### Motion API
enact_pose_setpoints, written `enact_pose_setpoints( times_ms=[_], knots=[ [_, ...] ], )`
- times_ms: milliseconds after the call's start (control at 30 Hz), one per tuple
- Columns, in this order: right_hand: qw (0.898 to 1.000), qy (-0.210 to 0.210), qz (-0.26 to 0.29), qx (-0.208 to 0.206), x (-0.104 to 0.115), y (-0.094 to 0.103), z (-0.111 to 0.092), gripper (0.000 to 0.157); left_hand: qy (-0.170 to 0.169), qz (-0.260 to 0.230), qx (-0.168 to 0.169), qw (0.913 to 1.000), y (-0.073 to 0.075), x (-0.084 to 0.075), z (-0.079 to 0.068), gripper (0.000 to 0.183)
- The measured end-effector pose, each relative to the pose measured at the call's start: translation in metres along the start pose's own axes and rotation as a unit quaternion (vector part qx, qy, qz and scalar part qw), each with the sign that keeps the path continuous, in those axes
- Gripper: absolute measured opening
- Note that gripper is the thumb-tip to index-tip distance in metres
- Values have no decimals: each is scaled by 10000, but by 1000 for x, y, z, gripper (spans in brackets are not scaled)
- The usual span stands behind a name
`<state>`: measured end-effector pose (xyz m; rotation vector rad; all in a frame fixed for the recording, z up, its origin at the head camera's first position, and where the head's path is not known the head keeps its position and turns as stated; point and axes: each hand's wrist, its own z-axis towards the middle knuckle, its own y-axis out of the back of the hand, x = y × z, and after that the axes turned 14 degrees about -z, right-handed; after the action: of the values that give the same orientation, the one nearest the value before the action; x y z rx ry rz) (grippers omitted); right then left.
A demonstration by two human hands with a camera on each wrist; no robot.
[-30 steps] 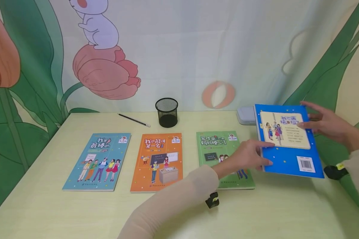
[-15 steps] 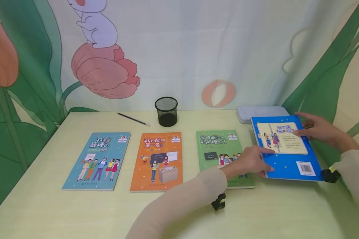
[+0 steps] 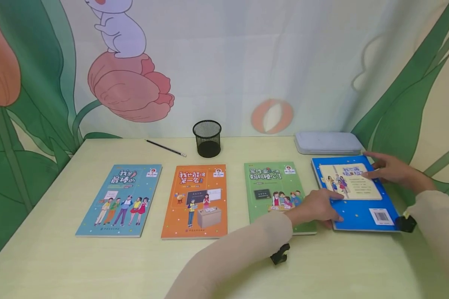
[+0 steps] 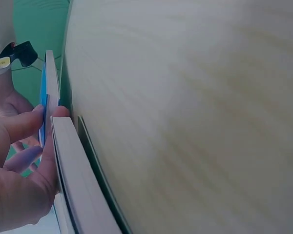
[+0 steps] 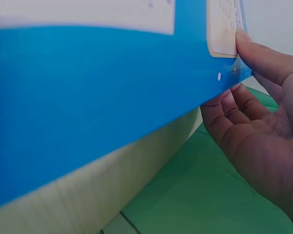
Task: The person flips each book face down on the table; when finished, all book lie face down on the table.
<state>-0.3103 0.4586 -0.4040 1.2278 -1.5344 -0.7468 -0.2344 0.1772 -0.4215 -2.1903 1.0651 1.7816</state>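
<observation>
A blue book [image 3: 353, 214] lies back cover up at the right end of the row, low over the table. My left hand [image 3: 318, 206] pinches its left edge, thumb and index finger on the cover; in the left wrist view this hand [image 4: 22, 190] is beside the green book's pages [image 4: 83, 180]. My right hand [image 3: 394, 172] grips the right edge near the far corner. In the right wrist view the right hand's thumb is on the cover [image 5: 112, 92] and its fingers curl underneath. The green book [image 3: 260, 207] is partly hidden by my left forearm.
An orange book [image 3: 185, 211] and a teal book [image 3: 104, 187] lie face up farther left on the table [image 3: 108, 265]. Along the back are a pencil [image 3: 166, 148], a black mesh pen cup [image 3: 207, 141] and a pale pencil case [image 3: 327, 143], just behind the blue book.
Both hands have lowered the blue book and brought it nearer and slightly left, beside the green book. The pencil case, partly covered before, now shows fully.
</observation>
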Motion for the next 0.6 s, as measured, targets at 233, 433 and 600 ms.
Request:
enact_pose_setpoints(
  times_ms=[233, 433, 600],
  knots=[
    [9998, -131, 131, 114, -8, -4, 5, 103, 21, 730, 39, 9973, -6, -4, 6, 60],
    [9997, -71, 141, 207, -13, -8, 8, 103, -6, 1146, 18, 9934, -9, -6, 6, 59],
    [9991, -120, 247, 309, -12, -7, 13, 104, 5, 1282, -30, 9917, -9, -8, 6, 59]
  ],
)
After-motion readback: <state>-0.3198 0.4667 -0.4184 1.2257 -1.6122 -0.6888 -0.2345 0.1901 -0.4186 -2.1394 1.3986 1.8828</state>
